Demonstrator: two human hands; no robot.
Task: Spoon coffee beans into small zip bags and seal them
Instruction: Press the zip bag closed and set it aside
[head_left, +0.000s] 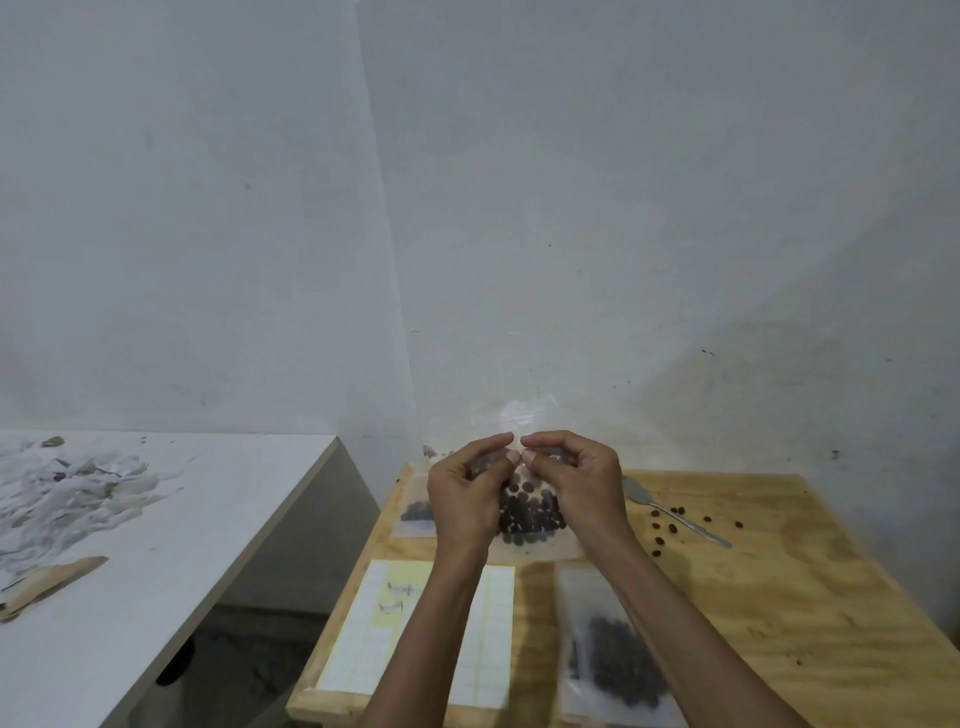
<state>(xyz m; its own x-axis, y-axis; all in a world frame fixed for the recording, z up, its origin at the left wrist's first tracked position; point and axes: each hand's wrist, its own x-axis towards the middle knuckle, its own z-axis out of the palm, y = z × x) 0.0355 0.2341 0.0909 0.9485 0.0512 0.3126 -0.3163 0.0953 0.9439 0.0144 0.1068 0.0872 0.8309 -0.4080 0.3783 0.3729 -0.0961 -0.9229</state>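
My left hand (462, 499) and my right hand (576, 488) are raised side by side over the far part of the wooden table (779, 582), thumb and forefinger of each curled and pinching the top edge of a small clear zip bag (524, 540). My fingertips (511, 456) nearly meet in the middle of that edge. The bag hangs down between my palms, its lower part dark with coffee beans (524, 512).

Just behind my left hand a second small bag (415, 512) with a few beans lies flat on the table. To the right of my right hand a metal spoon (675, 512) rests on the wood with its bowl toward the wall, and loose beans (670, 527) lie scattered around its handle. Nearer to me, under my left forearm, lies a sheet of white labels (363, 639) on yellowish backing. Beside it, under my right forearm, a larger clear bag of beans (618, 660) lies flat.

Off to the left stands a separate white table (197, 519) carrying a heap of torn white paper (67, 499) and a tan piece of paper (52, 582) near its front edge.
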